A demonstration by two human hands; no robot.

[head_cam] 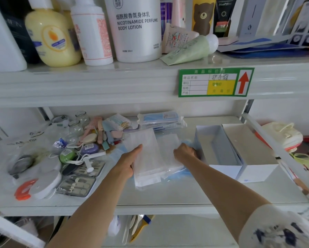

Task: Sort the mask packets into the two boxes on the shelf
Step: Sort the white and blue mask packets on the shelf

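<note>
On the middle shelf lies a pile of mask packets. My left hand (130, 159) grips the left edge of a white mask packet (146, 158) that lies on top of the pile. Just to the right, my right hand (185, 153) is closed on a blue mask packet (180, 173) at the pile's right side, next to the boxes. More blue packets (161, 119) are stacked at the back of the shelf. Two open white boxes stand side by side on the right: the left box (220, 149) and the right box (254, 151). Both look empty.
Left of the pile sit jars, soaps, manicure kits (78, 183) and a plastic bag (21, 149). The upper shelf holds lotion bottles (135, 27) and a green price label (215, 82). A slanted shelf bracket (275, 153) runs right of the boxes.
</note>
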